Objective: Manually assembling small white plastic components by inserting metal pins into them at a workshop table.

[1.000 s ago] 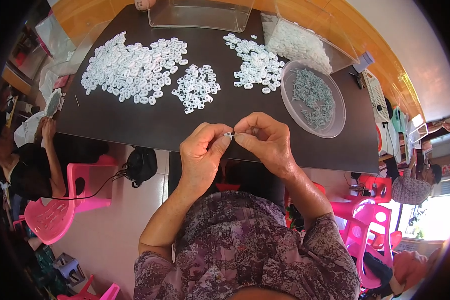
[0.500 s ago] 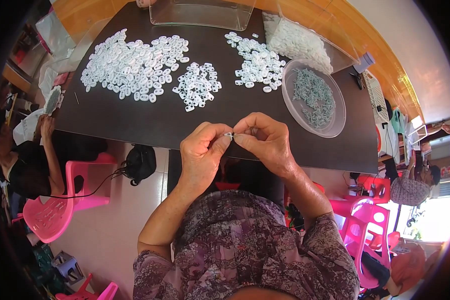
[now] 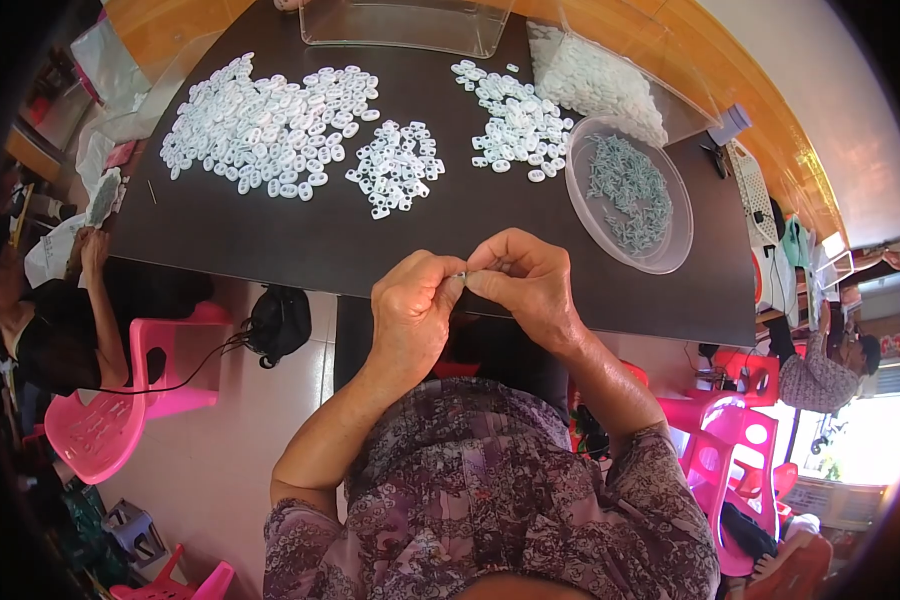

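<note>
Counter (image 3: pixel 270 230): Its top was smooth and dark brown, its edges bent by the lens; close fingertip work was being done over its near edge.
Left heap (image 3: pixel 255 130): Hard, glossy white ovals, many pierced by two openings, were spread in a broad, overlapping layer.
Back box (image 3: pixel 400 45): It was clear, stiff and plastic-looking, and was cut off by the top of the view.
Right box (image 3: pixel 685 118): White parts (image 3: pixel 600 85) were piled loosely behind its clear wall.
Tub (image 3: pixel 588 207): It was round, shallow and translucent; thin grey-green pins (image 3: pixel 625 175) were strewn inside at all angles.
Hands: The left hand (image 3: pixel 410 305) and right hand (image 3: pixel 530 290) were brought together, each narrowed to a pinch of thumb and forefinger, with the same small thing held between them.
Right heap (image 3: pixel 520 125): Rounded white parts with small holes were gathered near the tub, apart from the left heap.
Middle heap (image 3: pixel 395 165): Smaller, flatter white plates with dark-looking openings were bunched beside the left heap.
Piece (image 3: pixel 460 276): It was held where the fingertips met, mostly hidden; its exact shape could not be told. The step was judged to be a fine two-handed fitting or adjusting; steady, aligned fingertips and light pressure seemed to be called for next.
</note>
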The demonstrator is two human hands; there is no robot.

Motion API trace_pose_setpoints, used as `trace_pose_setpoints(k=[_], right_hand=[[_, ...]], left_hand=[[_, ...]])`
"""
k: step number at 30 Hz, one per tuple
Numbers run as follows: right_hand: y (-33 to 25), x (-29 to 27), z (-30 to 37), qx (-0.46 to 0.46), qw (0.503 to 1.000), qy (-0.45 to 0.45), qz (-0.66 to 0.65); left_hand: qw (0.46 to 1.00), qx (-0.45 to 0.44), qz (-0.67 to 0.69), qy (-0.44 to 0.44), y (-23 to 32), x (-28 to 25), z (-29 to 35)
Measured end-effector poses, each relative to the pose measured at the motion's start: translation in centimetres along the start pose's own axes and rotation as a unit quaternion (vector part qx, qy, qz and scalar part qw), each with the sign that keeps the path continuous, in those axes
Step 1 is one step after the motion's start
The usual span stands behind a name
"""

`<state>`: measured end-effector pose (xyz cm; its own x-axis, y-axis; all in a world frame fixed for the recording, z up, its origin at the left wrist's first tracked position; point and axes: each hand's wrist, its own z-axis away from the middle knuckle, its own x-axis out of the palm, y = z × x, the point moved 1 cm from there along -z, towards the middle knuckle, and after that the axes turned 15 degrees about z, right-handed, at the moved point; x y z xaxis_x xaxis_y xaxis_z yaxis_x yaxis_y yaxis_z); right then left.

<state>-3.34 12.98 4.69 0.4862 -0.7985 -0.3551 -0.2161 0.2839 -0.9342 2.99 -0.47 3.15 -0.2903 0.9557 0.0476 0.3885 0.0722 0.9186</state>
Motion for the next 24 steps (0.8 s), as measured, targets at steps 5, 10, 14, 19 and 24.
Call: trace_pose_setpoints(k=[5, 10, 14, 19, 24], right_hand=[[0.0, 0.0, -0.3, -0.009, 1.0, -0.002, 0.014], [0.2, -0.2, -0.7, 0.001, 0.998, -0.02, 0.053], [0.1, -0.3, -0.9, -0.019, 1.0, -0.008, 0.019], [0.4, -0.6, -1.0, -0.031, 0.999, -0.021, 0.004], [1.1, -0.2, -1.2, -0.071, 0.99, 0.004, 0.119]], left_hand=[[1.0, -0.025, 0.007, 0.001, -0.3, 0.0, 0.0], [0.991, -0.116, 0.066, 0.027, -0.7, 0.1, 0.1], [0.973, -0.167, 0.153, 0.044, -1.0, 0.0, -0.2], [0.974, -0.15, 0.168, 0.039, -1.6, 0.0, -0.4], [0.972, -0.159, 0.169, 0.044, -1.6, 0.2, -0.4]])
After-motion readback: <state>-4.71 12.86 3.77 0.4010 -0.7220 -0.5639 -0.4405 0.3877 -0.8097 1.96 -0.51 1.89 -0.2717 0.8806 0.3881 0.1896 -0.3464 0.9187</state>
